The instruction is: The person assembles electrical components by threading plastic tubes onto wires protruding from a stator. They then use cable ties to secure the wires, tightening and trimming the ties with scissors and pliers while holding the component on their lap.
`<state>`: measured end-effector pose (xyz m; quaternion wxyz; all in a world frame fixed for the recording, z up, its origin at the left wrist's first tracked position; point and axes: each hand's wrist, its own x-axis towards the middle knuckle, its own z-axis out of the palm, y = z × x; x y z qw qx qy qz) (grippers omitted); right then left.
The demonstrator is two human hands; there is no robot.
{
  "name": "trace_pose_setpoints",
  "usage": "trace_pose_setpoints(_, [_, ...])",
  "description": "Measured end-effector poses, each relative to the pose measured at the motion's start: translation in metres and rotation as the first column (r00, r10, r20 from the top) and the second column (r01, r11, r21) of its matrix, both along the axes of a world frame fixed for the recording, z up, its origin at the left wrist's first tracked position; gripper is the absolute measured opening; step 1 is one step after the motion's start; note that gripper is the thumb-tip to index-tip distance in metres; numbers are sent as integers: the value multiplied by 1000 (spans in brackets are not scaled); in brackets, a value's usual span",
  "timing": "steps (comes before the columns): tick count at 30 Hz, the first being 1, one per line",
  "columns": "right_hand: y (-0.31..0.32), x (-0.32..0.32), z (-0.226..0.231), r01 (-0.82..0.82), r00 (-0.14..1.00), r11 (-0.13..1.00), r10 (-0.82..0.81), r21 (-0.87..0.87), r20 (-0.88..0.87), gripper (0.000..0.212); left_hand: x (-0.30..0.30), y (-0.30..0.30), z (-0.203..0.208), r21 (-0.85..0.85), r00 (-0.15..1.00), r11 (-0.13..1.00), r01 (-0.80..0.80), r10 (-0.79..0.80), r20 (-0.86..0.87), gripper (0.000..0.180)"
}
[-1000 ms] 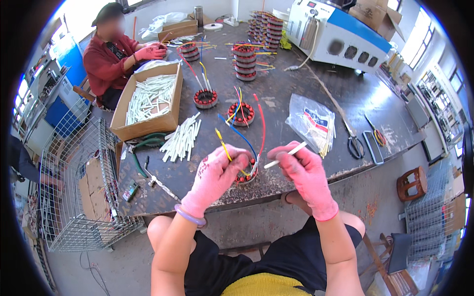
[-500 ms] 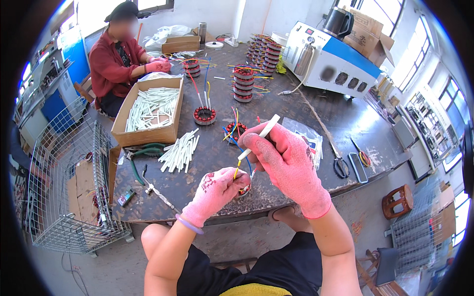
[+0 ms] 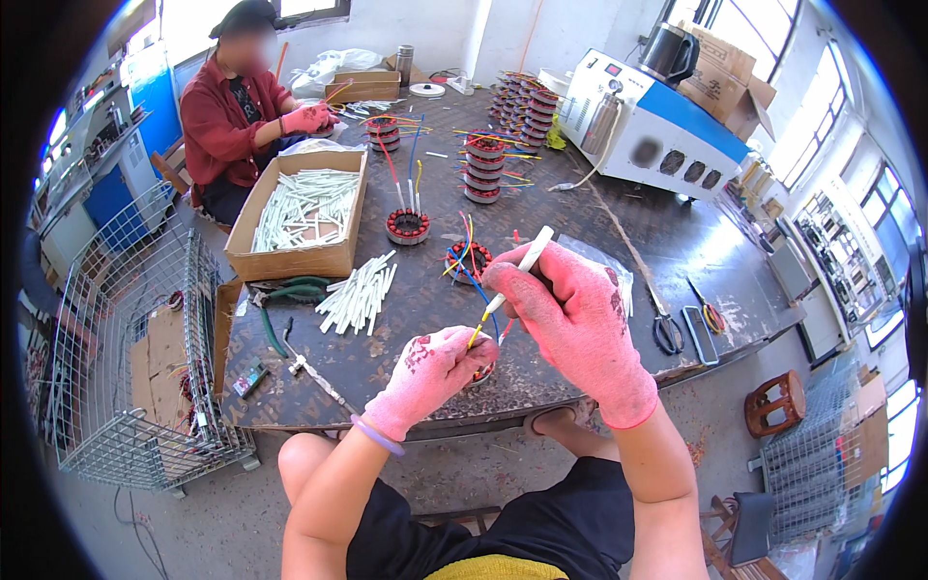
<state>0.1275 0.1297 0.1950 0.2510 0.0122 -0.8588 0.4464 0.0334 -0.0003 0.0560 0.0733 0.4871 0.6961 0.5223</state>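
Both hands wear pink gloves, above the table's near edge. My left hand [image 3: 435, 375], with a purple band at its wrist, is closed in a pinch on a thin yellow wire [image 3: 476, 335]. Between the thumb and fingers of my right hand [image 3: 585, 324] is a slim white sleeve tube [image 3: 535, 248], tilted, its lower end at the wire's top. Whether the wire is inside the tube is too small to tell. Beneath my hands a wound motor stator [image 3: 481, 373] is mostly hidden. A blue wire [image 3: 496, 327] rises beside the yellow one. Another stator [image 3: 468, 259] sits just beyond.
Left of my hands lie loose white tubes [image 3: 360, 295], a cardboard box [image 3: 295, 263] of them, and a torch-like tool [image 3: 319, 382]. Stacked stators [image 3: 483, 169] and a white-blue machine [image 3: 648, 126] stand farther back. Scissors [image 3: 667, 333] and a phone [image 3: 700, 334] lie right. A co-worker [image 3: 232, 116] sits far left.
The view has shifted slightly. My right hand has tilted the white tube a little more, still at the yellow wire's end. The co-worker's hands have risen slightly.
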Motion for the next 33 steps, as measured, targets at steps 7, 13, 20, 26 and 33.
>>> trace_pose_setpoints(7, [1, -2, -6, 0, 1000, 998, 1, 70, -11, 18, 1, 0, 3, 3, 1000, 1000, -4, 4, -7, 12])
trace_pose_setpoints(13, [0, -7, -34, -103, 991, 985, 89, 140, 101, 19, 1, 0, 2, 36, 999, 999, -11, 12, -31, 25])
trace_pose_setpoints(20, [15, -5, -80, -16, 984, 989, -11, 150, 177, 19, -6, 2, 1, 394, 819, 909, 140, -330, 470, 92])
trace_pose_setpoints(26, [19, 0, -147, -17, 984, 954, -38, 301, 175, 20, -8, 10, 22, 207, 991, 977, 47, -71, 110, 27])
trace_pose_setpoints(33, [22, 3, -184, -6, 976, 936, -71, 352, 204, 15, 1, 21, 12, 334, 896, 941, 47, -187, 402, 15])
